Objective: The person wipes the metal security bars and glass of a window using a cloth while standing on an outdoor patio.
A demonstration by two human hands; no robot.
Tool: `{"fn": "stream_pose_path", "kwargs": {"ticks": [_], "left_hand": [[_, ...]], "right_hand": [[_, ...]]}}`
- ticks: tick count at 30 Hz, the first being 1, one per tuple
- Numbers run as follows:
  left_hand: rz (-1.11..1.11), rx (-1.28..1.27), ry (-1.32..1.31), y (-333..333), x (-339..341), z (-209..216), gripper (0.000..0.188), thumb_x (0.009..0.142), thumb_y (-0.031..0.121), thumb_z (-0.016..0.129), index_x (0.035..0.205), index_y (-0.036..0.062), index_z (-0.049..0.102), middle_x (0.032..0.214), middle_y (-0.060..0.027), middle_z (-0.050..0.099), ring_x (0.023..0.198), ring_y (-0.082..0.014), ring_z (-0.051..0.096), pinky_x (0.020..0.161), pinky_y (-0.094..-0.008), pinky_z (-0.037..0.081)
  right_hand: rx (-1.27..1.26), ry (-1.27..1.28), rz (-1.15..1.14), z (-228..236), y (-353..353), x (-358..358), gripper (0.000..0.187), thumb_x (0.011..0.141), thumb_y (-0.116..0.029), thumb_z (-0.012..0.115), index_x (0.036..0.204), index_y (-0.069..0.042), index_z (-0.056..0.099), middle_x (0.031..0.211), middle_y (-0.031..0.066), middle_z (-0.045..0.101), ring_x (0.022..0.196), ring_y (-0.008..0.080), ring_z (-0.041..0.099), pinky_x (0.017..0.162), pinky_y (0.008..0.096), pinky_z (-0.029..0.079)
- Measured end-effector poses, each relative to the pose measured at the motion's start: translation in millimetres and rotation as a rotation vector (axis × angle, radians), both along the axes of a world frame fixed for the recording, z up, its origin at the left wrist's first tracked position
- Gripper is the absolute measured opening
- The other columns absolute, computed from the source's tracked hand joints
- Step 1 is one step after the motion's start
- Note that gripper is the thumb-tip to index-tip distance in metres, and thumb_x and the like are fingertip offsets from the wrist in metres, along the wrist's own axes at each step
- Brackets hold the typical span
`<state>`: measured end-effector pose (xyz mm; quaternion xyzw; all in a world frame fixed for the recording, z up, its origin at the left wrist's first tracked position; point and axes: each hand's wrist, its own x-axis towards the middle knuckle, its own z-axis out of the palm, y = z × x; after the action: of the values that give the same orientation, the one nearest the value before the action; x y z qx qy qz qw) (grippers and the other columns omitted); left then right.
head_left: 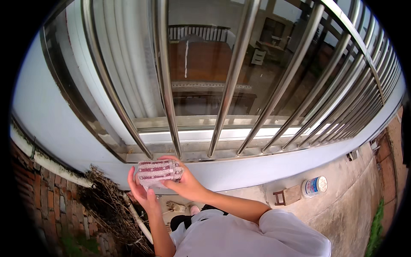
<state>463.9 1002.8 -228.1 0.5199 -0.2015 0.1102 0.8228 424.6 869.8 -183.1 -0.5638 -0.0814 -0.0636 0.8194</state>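
A folded cloth (156, 171) with maroon and pale stripes is held between my two hands, just in front of the window ledge. My right hand (184, 182) grips its right side, thumb on the near face and fingers behind the far edge. Around its lower left corner curl the fingers and thumb of my left hand (141, 192). Just beyond the cloth run the metal ledge (197, 156) and the upright steel bars (227, 94) of a window grille.
Behind the bars, window glass shows a pale curtain (128, 64) and reflections. On the concrete ground at right are a small wooden stool (287, 195) and a white-and-blue bucket (314, 186). Dry twigs (107, 205), a pale pipe (60, 169) and bricks (51, 201) lie at lower left.
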Motion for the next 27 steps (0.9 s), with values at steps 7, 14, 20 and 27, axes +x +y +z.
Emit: {"fn": "stream_pose_path", "kwargs": {"ticks": [7,14,20,27], "left_hand": [[-0.183,0.146,0.053,-37.2,10.5,30.2,0.061,0.081,0.043,0.071,0.118,-0.0025,0.052,0.109,-0.0059,0.058,0.097,-0.0122,0.054,0.084,-0.0275,0.044],[-0.09,0.441,-0.572,-103.6,0.2,148.5,0.046,0.077,0.029,0.075,0.107,-0.0013,0.055,0.107,-0.0098,0.056,0.098,-0.0192,0.054,0.087,-0.0307,0.043],[0.464,0.227,-0.639,-99.3,44.0,199.1,0.035,0.088,0.01,0.057,0.121,0.0008,0.048,0.121,-0.0117,0.051,0.111,-0.0225,0.048,0.098,-0.036,0.038],[0.176,0.281,-0.338,-142.7,98.7,227.2,0.038,0.1,0.03,0.038,0.121,-0.0004,0.048,0.106,-0.0116,0.059,0.087,-0.0167,0.056,0.078,-0.0305,0.046]], "right_hand": [[-0.074,-0.055,0.058,62.8,-58.1,-38.2,0.063,0.082,-0.003,0.066,0.137,-0.008,0.036,0.124,0.0072,0.051,0.114,0.0132,0.049,0.095,0.0293,0.043],[0.411,0.098,-0.016,86.3,-113.9,-65.4,0.056,0.083,-0.015,0.059,0.135,-0.006,0.038,0.125,0.008,0.053,0.115,0.0183,0.053,0.096,0.0338,0.045],[0.242,-0.554,-0.591,166.9,-167.8,-111.9,0.057,0.081,-0.008,0.057,0.135,-0.002,0.037,0.125,0.0127,0.054,0.114,0.0208,0.055,0.097,0.0358,0.045],[-0.636,-0.739,-1.212,279.7,-219.7,-51.7,0.083,0.079,-0.018,0.067,0.141,0.009,0.019,0.139,0.027,0.034,0.131,0.0356,0.034,0.107,0.0451,0.029]]}}
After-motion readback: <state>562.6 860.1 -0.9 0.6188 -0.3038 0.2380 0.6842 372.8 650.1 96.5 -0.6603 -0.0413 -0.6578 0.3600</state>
